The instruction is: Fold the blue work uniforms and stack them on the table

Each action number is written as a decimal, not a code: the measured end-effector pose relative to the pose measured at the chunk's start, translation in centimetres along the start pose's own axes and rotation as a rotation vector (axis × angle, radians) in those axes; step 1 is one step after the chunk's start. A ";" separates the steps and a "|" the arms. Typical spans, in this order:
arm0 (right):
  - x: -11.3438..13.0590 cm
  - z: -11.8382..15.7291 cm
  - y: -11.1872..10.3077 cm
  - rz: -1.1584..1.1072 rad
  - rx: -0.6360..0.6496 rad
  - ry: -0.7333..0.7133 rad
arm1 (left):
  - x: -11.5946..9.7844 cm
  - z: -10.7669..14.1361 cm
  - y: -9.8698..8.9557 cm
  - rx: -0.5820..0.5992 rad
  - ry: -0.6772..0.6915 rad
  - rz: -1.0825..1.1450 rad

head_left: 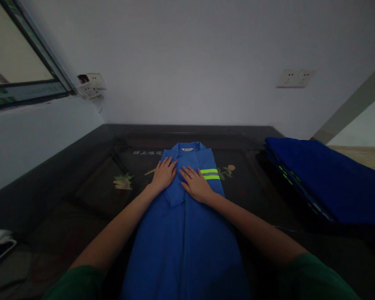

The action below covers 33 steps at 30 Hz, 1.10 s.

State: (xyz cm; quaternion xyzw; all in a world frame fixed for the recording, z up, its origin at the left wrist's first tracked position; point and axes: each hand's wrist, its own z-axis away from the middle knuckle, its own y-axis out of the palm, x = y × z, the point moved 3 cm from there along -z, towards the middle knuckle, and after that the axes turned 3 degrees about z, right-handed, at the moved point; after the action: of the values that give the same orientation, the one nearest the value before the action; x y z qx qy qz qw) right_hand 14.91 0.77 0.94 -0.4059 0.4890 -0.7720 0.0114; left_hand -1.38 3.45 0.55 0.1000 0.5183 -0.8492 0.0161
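A blue work jacket [187, 250] lies lengthwise in front of me, its collar at the far end with a white label inside. Its sides are folded in to a narrow strip. Yellow-green and grey reflective bands [210, 174] cross its upper right part. Flat on the upper left of the cloth rests my left hand [164, 173], fingers stretched forward. My right hand [196, 183] lies on the middle near the bands, its fingers spread and pointing up and left. Both palms press on the fabric, and neither hand grips it.
The dark table [243, 200] has printed flowers and characters. At the right lies a stack of folded blue garments [328, 179]. A white object [0, 246] sits at the left edge. Wall sockets [295, 78] and a window [25, 50] are behind.
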 end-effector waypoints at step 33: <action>-10.3 -4.2 -0.3 0.122 0.062 0.586 | 8.3 -10.3 2.0 -0.073 -0.004 -0.077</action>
State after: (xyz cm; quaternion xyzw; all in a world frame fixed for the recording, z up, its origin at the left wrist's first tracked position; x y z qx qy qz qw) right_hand 19.26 8.31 -6.03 -0.1354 0.4711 -0.8687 -0.0715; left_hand -7.72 12.28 -7.32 0.0778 0.5525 -0.8298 -0.0119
